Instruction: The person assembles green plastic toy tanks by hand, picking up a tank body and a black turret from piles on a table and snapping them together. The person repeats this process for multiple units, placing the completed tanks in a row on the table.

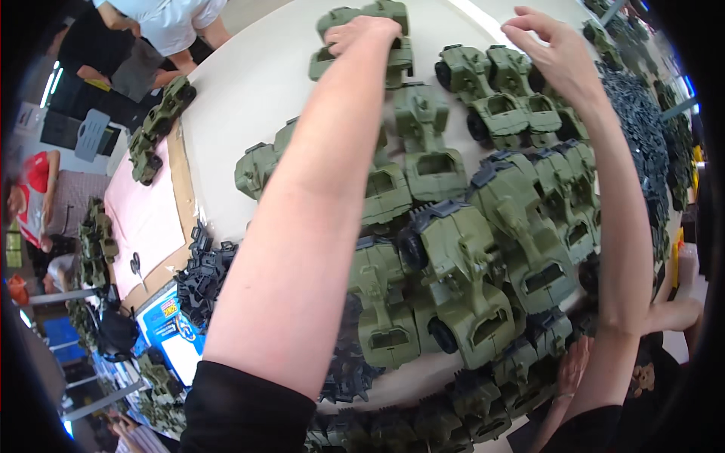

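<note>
Black sleeves (245, 411): at the lower edge, one about each upper forearm of the person; both bare forearms reach up across the view.
Lower row: green toy vehicles (423, 426), set side by side in a curve along the near edge; a co-worker's hand (575, 366) appears close to its right end.
Dark parts: one pile (202, 268) left of the left forearm; another heap (630, 113) beyond the right forearm.
Blue printed sheet (170, 321): flat, beside the left pile.
Central vehicles (468, 279): green bodies standing close together, some with black wheels and dark front pieces; the left forearm hides part of the group.
Pink sheet (147, 204): at left, with dark-handled scissors (137, 266) on it; two green vehicles (162, 124) stand at its upper end.
Right hand (555, 53): raised near the upper right vehicles (502, 98); fingers curved, wide gap to the thumb, nothing visible within.
Left hand (362, 32): laid over the far pair of vehicles (400, 64), at the upper end of the white table (234, 98); how tightly the fingers close cannot be told.
Background: a co-worker in a light shirt (170, 23), beyond the table.
</note>
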